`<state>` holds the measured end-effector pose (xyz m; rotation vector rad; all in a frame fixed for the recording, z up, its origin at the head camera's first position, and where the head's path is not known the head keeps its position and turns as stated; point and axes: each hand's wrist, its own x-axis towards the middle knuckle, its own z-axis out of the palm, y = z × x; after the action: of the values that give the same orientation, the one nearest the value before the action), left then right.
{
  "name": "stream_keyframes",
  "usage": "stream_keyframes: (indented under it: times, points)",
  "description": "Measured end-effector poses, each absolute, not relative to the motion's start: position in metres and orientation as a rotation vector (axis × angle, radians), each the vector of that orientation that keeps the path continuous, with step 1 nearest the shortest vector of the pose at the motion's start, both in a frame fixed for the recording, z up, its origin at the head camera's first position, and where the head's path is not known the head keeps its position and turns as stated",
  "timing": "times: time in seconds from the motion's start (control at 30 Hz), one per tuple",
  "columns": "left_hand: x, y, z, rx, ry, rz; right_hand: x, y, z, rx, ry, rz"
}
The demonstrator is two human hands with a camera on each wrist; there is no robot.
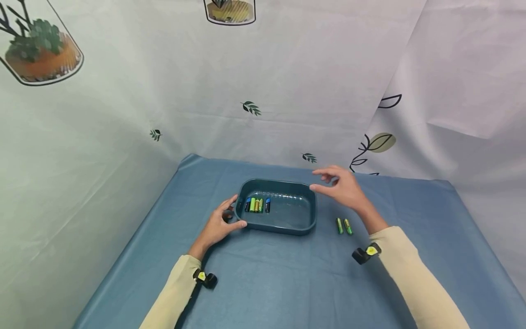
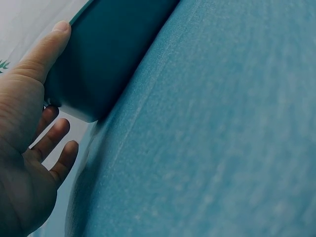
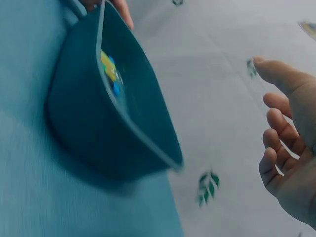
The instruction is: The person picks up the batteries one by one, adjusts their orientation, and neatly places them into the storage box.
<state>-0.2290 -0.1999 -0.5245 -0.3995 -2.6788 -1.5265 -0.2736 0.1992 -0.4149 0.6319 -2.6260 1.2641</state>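
Observation:
A dark teal rectangular tray [image 1: 287, 227] with raised walls rests on the table. Several batteries [image 1: 257, 205] lie side by side near its left end, some green and yellow, others blue and black. My left hand [image 1: 218, 226] holds the tray's left end, thumb at the front corner and fingers round the side; in the left wrist view the thumb [image 2: 47, 52] lies against the wall. Above the tray's right end, my right hand [image 1: 340, 186] hovers with thumb and fingers apart and nothing between them. The right wrist view shows this hand [image 3: 291, 133] away from the rim.
Two green batteries [image 1: 344, 226] lie on the table to the right of the tray, below the right forearm. A blue cloth [image 1: 271, 283] covers the table. Behind it hangs a pale curtain [image 1: 287, 91] printed with leaves and plants.

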Motion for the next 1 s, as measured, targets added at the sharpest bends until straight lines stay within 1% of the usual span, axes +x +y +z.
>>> stream_keyframes:
  times: [0.2,0.5,1.0]
  points:
    - [-0.228,-0.201,-0.524,-0.395,-2.676,-1.527,-0.266,0.234,-0.429,0.570,-2.641,1.212]
    - [-0.229,-0.200,-0.525,-0.394,-2.683,-1.522,-0.253,0.267,-0.451,0.526,-2.670,1.212]
    - [-0.230,-0.200,-0.527,-0.391,-2.682,-1.512,-0.230,0.305,-0.493,0.658,-2.708,1.170]
